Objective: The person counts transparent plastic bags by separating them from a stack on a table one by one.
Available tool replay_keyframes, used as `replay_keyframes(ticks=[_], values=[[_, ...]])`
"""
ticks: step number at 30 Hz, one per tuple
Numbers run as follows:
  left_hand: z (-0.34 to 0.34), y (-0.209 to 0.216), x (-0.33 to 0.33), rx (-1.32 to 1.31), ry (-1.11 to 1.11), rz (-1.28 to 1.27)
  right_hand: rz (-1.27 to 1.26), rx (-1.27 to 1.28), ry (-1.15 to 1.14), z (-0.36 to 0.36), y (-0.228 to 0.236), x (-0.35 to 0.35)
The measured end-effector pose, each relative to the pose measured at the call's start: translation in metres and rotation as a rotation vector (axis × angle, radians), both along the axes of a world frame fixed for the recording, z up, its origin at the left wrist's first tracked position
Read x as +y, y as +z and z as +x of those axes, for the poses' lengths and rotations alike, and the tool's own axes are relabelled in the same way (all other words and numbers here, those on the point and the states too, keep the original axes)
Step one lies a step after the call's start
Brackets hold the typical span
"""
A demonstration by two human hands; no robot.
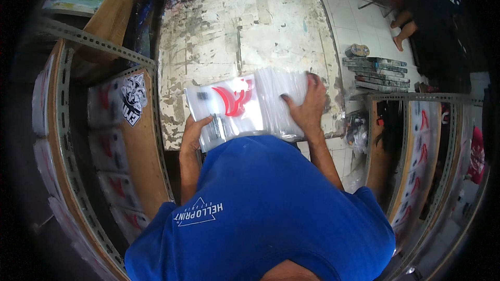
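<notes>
A thick stack of clear plastic bags with a red and white print lies at the table's near edge, fanned out so its layered edges show on the right. My left hand grips the near left corner, thumb on top and the other fingers hidden beneath. At the right side, my right hand clasps the fanned edges, its thumb on the top and fingertips curled round the far right corner.
The worn, paint-stained table stretches ahead. Metal-framed shelves with printed packs stand at left, and another shelf at right. Stacked dark slabs sit on the tiled floor. Another person's feet show at far right.
</notes>
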State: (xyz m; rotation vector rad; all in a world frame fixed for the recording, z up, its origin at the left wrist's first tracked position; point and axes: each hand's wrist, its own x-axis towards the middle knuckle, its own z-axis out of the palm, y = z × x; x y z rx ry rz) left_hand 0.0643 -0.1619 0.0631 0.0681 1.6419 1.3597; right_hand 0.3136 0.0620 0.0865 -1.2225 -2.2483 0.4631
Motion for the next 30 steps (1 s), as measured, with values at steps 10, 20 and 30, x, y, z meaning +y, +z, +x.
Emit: replay_keyframes(ticks=[10, 20, 30], values=[[-0.001, 0.016, 0.014, 0.119, -0.109, 0.036, -0.752, 0.025, -0.084, 0.021, -0.041, 0.022], [0.011, 0.023, 0.041, 0.384, -0.338, -0.026, -0.672, 0.145, -0.039, 0.012, -0.043, 0.016], [0.023, 0.036, 0.064, 0.250, -0.326, -0.222, -0.667, 0.088, -0.044, 0.008, -0.020, 0.009]])
